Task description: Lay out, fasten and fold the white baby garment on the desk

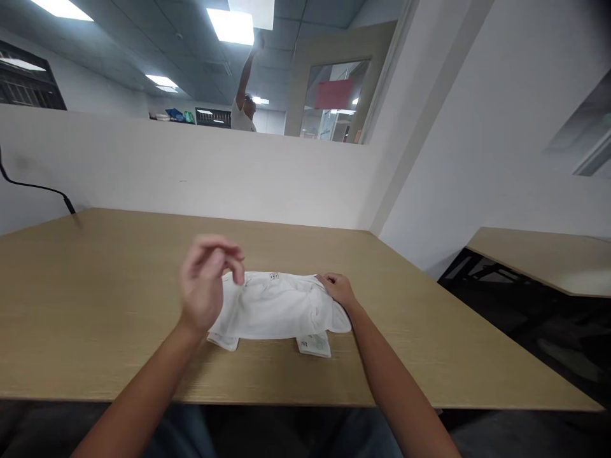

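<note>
Left hand (205, 280): bare, raised over the left end of the cloth, palm side partly showing, fingers loosely bent and nothing visible between them. Blurred; contact with the fabric cannot be told.

Right hand (338, 288): bare, resting at the upper right corner of the cloth, fingers bent over its edge. Whether they pinch the fabric or only press on it cannot be told.

White soft-fabric cloth item, roughly oblong (277, 308): one, lying on the table in front of the person, between the two forearms; surface creased, more so toward the right. Small dark printed mark (273, 277) at the upper edge. Two white flaps jut from under the lower edge: left flap (223, 342), plain as far as visible; right flap (314, 345), printed in dark and pale green.

Tan wood-look table (133, 254): broad, beneath the above.

Handling note (judgement): the cloth looks thin and apt to drag; best kept steady by light pressure at the right corner, with creases stroked outward by flat fingers and both flaps kept straight.

Condition of view: left hand's fingertips smeared by blur; right thumb not clearly visible; cloth's upper left corner covered by the left hand; upper ends of both flaps hidden; print too small to read; forearms cut off by the lower edge.
</note>
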Tool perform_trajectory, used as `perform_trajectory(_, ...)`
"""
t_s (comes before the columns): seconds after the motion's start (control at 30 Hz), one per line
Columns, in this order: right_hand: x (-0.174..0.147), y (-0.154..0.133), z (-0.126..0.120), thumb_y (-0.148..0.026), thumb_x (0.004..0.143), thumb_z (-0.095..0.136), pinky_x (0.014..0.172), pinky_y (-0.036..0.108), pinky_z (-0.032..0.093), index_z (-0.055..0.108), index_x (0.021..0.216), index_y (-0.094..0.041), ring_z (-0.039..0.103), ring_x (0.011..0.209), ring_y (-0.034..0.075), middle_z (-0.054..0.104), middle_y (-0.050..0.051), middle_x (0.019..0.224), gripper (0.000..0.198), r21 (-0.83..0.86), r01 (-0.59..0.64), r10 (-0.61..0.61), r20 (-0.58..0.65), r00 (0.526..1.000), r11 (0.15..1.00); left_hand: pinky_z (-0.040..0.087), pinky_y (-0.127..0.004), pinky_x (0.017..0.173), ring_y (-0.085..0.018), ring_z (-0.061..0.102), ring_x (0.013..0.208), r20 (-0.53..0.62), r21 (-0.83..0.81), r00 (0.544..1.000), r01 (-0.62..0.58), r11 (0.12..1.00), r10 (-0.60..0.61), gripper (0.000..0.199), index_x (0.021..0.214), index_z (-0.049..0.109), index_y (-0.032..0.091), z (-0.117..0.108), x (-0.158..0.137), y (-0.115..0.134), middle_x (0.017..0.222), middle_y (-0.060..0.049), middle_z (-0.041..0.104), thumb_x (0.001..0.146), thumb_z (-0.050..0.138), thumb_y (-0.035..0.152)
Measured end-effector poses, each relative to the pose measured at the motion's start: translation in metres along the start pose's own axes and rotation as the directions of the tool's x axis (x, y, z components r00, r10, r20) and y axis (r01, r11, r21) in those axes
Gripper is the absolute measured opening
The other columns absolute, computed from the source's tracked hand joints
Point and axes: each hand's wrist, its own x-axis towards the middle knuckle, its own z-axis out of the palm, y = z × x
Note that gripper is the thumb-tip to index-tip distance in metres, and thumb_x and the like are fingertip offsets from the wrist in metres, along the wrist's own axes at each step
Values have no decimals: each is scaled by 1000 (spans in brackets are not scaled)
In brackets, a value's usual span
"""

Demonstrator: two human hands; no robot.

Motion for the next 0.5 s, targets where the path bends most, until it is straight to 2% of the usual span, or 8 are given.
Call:
perform_trajectory(0.07, -1, -1, -1, -65, 79, 58, 59, 27, 32, 59, 58, -17, 45, 62, 15, 49, 0, 59, 52, -1, 9, -9, -4, 1000, 1000, 49, -26, 59, -11, 57, 61, 20, 201, 993, 109, 973, -116, 22, 102, 63, 21, -5, 6, -43, 86, 0, 65, 95, 57, 41)
perform_trajectory(0.1, -1, -1, -1, -64, 79, 59, 59, 27, 33, 59, 59, -17, 46, 62, 16, 49, 0, 59, 51, -1, 16, -16, -8, 1000, 1000, 50, -27, 62, -13, 59, 65, 28, 362, 982, 165, 917, -188, 23, 100, 63, 21, -12, 7, -69, 85, -1, 66, 94, 56, 41)
perform_trajectory(0.17, 1, 0, 0, -62, 79, 59, 59, 26, 33, 59, 59, -17, 47, 62, 16, 50, 0, 60, 50, -1, 31, -31, -14, 999, 1000, 52, -32, 78, -18, 64, 84, 49, 626, 957, 195, 755, -287, 24, 98, 65, 19, -35, 3, -118, 95, -6, 68, 94, 52, 39)
perform_trajectory(0.27, 6, 6, 2, -58, 80, 57, 59, 26, 32, 58, 59, -17, 45, 62, 15, 48, 0, 60, 46, 1, 45, -45, 32, 998, 999, 48, -38, 96, -24, 62, 105, 91, 827, 885, 188, 530, -456, 28, 106, 65, 18, -67, -5, -169, 107, -10, 67, 91, 52, 38)
perform_trajectory(0.33, 8, 8, 3, -56, 79, 56, 59, 27, 30, 57, 59, -18, 43, 62, 15, 46, 0, 60, 44, 9, 59, -60, 63, 996, 998, 43, -43, 103, -29, 58, 117, 61, 912, 867, 153, 380, -494, 35, 114, 65, 19, -77, -10, -180, 119, -12, 65, 91, 52, 42)
perform_trajectory(0.4, 9, 8, 3, -56, 78, 55, 60, 27, 31, 56, 59, -18, 43, 62, 15, 46, 0, 61, 43, 37, 69, -70, 24, 997, 997, 41, -46, 103, -32, 54, 121, 37, 959, 864, 112, 262, -503, 41, 118, 65, 19, -77, -13, -177, 124, -13, 62, 91, 52, 48)
perform_trajectory(0.5, 8, 4, 3, -61, 79, 54, 61, 27, 33, 54, 62, -19, 42, 63, 15, 45, -1, 61, 46, 103, 51, -37, -129, 991, 993, 40, -44, 99, -32, 54, 118, 42, 977, 857, 72, 200, -514, 36, 109, 67, 21, -70, -12, -169, 121, -12, 62, 91, 54, 48)
